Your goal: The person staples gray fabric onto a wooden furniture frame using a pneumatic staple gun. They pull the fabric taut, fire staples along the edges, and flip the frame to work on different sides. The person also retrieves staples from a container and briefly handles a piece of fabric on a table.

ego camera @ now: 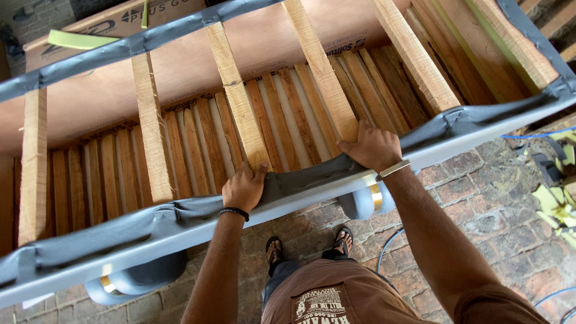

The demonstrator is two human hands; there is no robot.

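Note:
An upturned wooden furniture frame (237, 99) lies in front of me, with pale cross battens over many thin slats. Grey fabric (300, 177) is wrapped over its near edge. My left hand (243, 187) presses down on that fabric at the edge, a black band on its wrist. My right hand (373, 147) grips the fabric a little farther right, pulling it over the rail, with a metal bracelet on its wrist. Between my two hands the fabric bunches into a fold.
Two rounded grey-and-gold feet (363, 201) (135, 282) stick out under the near rail. A brick floor (474, 192) lies below, with my sandalled feet (306, 246), a blue cable (534, 135) and yellow-green scraps (555, 204) at right. A cardboard box (114, 24) stands behind.

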